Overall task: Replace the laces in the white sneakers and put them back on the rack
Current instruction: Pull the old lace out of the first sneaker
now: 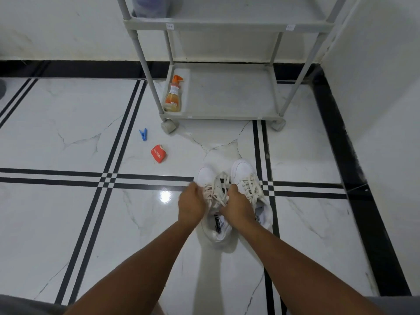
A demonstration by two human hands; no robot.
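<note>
Sneakers, 2 white ones, stand side by side on the tiled floor (68, 137) at lower center-right of the frame: left sneaker (210, 178), right sneaker (244, 171). Left hand (192, 204) and right hand (237, 204) each grasp the left sneaker's cream laces (214, 193), fingers curled. At upper center, the grey rack (227, 96) holds an orange spray bottle (173, 95).

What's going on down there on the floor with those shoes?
A person is bent over a pair of white sneakers standing on the tiled floor. Both hands are working the laces of the left sneaker: the left hand and the right hand each grip them. The grey rack stands just beyond, its bottom shelf holding only an orange spray bottle. Neither sneaker is on the rack yet.
</note>
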